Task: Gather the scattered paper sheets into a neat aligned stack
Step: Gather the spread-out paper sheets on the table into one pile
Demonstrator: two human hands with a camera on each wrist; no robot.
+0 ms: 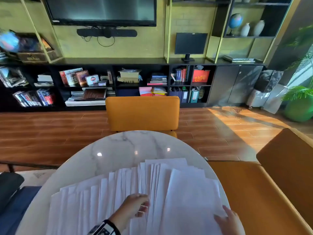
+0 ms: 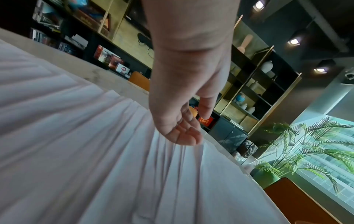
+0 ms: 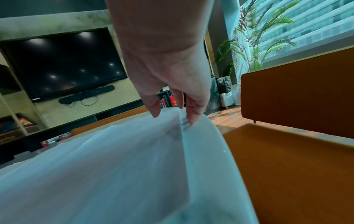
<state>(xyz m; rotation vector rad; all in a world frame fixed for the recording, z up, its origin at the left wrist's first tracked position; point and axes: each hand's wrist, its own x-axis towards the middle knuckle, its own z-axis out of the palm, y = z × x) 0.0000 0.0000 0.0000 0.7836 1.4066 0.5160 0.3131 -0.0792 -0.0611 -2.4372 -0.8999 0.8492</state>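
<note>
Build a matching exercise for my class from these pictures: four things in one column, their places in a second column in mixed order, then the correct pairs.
Column A
1. fanned white paper sheets
2. orange upholstered chair
3. left hand
4. right hand

Column B
a. at the right edge of the paper spread
b. spread across the round white marble table
c. behind the table's far edge
d. over the middle of the paper spread

Pairs: 1-b, 2-c, 3-d, 4-a
</note>
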